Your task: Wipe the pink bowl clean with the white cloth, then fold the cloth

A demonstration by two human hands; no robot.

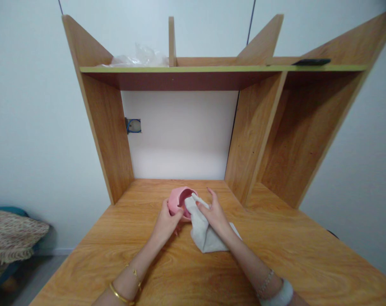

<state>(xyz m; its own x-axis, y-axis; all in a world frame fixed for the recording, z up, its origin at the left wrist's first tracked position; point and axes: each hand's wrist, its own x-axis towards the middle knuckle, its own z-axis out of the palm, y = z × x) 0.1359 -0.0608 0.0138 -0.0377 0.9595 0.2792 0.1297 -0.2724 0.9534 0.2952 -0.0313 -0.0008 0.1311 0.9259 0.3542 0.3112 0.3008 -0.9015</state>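
My left hand (166, 222) grips a small pink cup (177, 199) that lies tilted on its side on the wooden desk (291, 250), its mouth turned to the right. My right hand (214, 212) holds a white cloth (205, 236) and pushes one end of it into the cup's mouth. The rest of the cloth trails down onto the desk under my right wrist. Both hands are closed around what they hold.
A wooden hutch with upright side panels (112, 144) rises behind the desk. Its upper shelf (212, 69) carries a crumpled clear plastic bag (138, 58) on the left and a flat dark object (310, 62) on the right. A patterned cushion (11, 236) lies at far left.
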